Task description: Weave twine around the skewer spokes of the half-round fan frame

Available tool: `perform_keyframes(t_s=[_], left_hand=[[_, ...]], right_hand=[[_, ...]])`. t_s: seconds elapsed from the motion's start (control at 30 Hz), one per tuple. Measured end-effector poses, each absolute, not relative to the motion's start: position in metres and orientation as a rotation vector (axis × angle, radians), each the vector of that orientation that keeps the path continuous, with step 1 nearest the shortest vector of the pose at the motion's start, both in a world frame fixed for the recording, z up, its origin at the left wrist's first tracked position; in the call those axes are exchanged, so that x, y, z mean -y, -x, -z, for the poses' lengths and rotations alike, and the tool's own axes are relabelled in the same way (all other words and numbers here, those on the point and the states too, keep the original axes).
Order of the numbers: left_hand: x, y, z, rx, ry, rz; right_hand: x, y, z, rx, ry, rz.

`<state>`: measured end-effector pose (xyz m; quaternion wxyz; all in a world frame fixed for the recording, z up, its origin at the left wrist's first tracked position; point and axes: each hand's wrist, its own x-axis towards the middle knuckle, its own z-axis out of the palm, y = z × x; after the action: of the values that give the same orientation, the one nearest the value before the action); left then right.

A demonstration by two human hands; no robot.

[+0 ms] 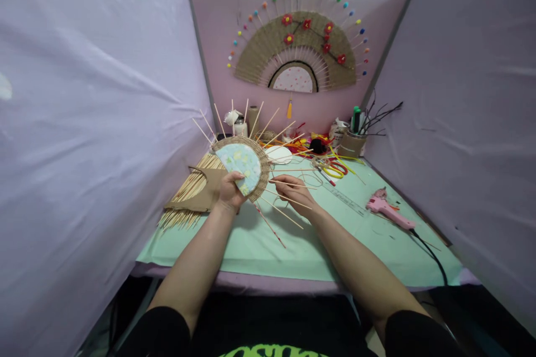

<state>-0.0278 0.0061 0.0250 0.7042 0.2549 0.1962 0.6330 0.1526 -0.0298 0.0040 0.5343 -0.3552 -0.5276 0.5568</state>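
Note:
Above the table I hold a half-round fan [242,163] with a floral light-blue centre, a band of brown twine woven along its curved edge, and thin wooden sticks fanning outward. My left hand [233,188] is closed on its lower left part, thumb over the floral face. One stick at the bottom, reddish with marks [271,227], points down toward me. Just right of the woven band, my right hand [292,192] pinches brown twine among the sticks. A loose loop of twine [312,179] trails near it; the pinched bit is mostly hidden by the fingers.
Cut cardboard [211,187] lies over a bundle of sticks [178,217] at left. A pink glue gun [389,209] with black cord rests at right. Scissors [335,168], a pen [326,176] and a ruler [344,199] lie behind. A finished fan [259,47] hangs on the back panel.

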Motion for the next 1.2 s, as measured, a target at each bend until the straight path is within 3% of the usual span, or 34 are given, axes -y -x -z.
perform_keyframes(t_s=[0.57, 0.87, 1.2], left_hand=[[-0.007, 0.033, -0.033, -0.484, -0.573, -1.332], [-0.006, 0.030, -0.035, -0.504, -0.539, -1.386], [-0.011, 0.036, -0.032, -0.451, -0.414, -1.500]], right_hand=[[0.001, -0.216, -0.019, 0.858, 0.777, -1.232], [0.004, -0.215, -0.019, 0.982, 0.777, -0.856], [0.006, -0.198, -0.006, 1.243, 0.953, -1.073]])
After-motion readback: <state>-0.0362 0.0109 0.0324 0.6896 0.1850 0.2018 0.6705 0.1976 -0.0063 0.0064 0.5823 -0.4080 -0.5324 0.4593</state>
